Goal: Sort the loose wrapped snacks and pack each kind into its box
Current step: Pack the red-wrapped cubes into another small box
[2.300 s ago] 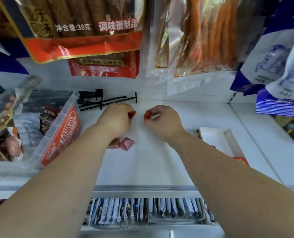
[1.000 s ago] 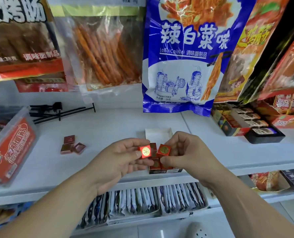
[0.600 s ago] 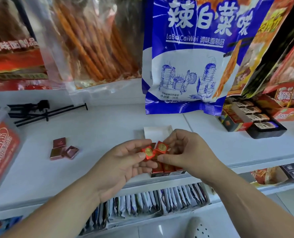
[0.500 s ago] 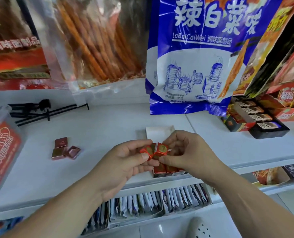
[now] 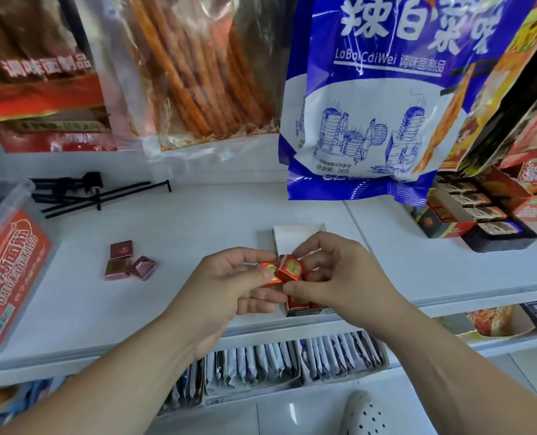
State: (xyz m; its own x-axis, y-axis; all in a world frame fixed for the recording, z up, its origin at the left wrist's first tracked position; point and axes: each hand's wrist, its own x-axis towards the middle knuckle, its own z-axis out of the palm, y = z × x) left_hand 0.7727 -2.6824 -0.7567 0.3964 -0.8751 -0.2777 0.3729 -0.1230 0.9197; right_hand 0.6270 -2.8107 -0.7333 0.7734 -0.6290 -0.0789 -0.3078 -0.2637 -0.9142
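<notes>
My left hand (image 5: 226, 287) pinches a red wrapped snack with a gold seal (image 5: 268, 272). My right hand (image 5: 339, 271) pinches a second red snack (image 5: 289, 267) right beside it. Both hands hover just above a small open white box (image 5: 295, 235) on the white shelf (image 5: 198, 221); more red snacks (image 5: 298, 301) lie in the box's near end. Three brownish-pink wrapped snacks (image 5: 129, 262) lie loose on the shelf to the left, apart from the hands.
A clear tub with a red label (image 5: 9, 271) stands at the left edge. Black hooks (image 5: 94, 194) lie at the back left. Snack bags, among them a blue one (image 5: 371, 120), hang above. Dark boxed goods (image 5: 474, 221) sit at right. Packets (image 5: 292, 362) fill the lower shelf.
Both hands have carried the two red snacks from the shelf's back to over the white box. They now hold them tilted, close together and lower.
</notes>
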